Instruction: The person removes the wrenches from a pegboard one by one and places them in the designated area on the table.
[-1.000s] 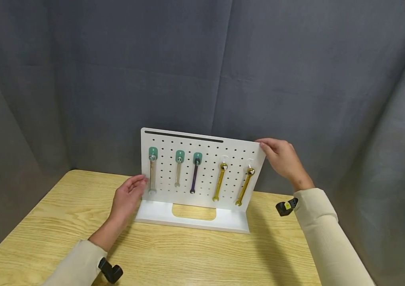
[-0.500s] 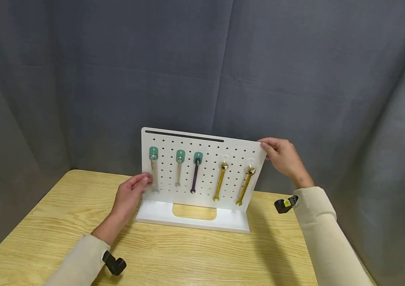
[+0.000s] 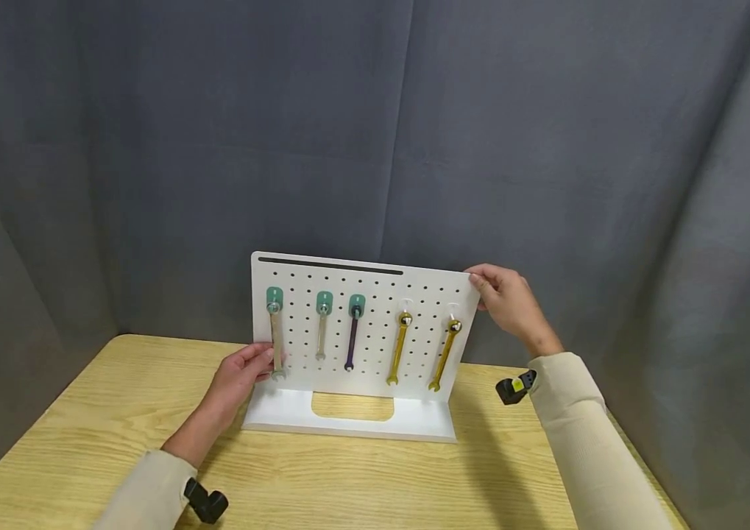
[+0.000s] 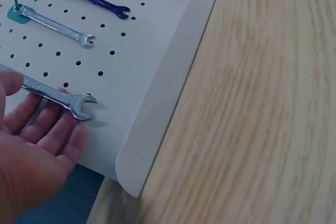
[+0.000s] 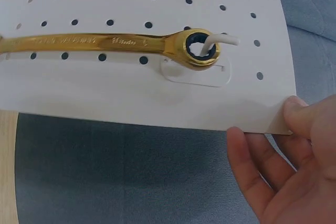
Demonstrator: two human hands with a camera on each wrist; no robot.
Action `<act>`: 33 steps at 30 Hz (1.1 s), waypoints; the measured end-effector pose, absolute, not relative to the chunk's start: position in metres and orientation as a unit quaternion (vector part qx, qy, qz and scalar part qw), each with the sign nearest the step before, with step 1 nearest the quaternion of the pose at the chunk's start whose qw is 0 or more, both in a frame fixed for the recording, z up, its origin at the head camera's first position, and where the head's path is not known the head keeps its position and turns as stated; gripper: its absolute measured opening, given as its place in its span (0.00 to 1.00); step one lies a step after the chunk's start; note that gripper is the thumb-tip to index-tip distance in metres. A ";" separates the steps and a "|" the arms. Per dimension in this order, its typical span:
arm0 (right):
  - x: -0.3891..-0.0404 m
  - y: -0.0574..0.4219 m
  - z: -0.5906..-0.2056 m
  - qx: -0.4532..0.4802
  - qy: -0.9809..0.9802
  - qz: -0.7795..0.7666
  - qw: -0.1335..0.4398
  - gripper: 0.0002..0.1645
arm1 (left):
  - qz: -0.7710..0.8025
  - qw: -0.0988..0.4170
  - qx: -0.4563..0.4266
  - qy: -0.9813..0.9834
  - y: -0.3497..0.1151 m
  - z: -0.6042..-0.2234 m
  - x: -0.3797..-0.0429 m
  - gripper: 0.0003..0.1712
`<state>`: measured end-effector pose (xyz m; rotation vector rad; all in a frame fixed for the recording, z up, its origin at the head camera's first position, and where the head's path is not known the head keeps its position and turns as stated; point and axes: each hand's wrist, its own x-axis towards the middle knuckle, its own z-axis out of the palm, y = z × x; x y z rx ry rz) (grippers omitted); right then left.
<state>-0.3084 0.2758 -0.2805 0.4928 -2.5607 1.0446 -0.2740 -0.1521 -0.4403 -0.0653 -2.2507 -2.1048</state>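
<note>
The left hand (image 3: 235, 379) pinches the wrench (image 4: 55, 95) hanging nearest the left edge of the board (image 3: 375, 324), forked end beyond the grip; the right hand (image 3: 510, 302) pinches the board's upper right corner.

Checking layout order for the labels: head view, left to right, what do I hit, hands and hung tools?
Left hand → longer silver wrench → shorter silver wrench → purple wrench → first gold wrench → second gold wrench → right hand. The pegboard spans behind the wrenches, so left out of the order.
</note>
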 end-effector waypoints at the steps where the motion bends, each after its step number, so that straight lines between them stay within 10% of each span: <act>1: -0.309 0.275 -0.280 0.172 -0.898 0.368 0.167 0.17 | -0.680 0.027 -0.022 -0.732 -0.153 -0.441 -0.275 0.25; 33: -0.308 0.274 -0.279 0.163 -0.875 0.434 0.140 0.20 | -0.678 -0.016 -0.135 -0.722 -0.166 -0.443 -0.245 0.19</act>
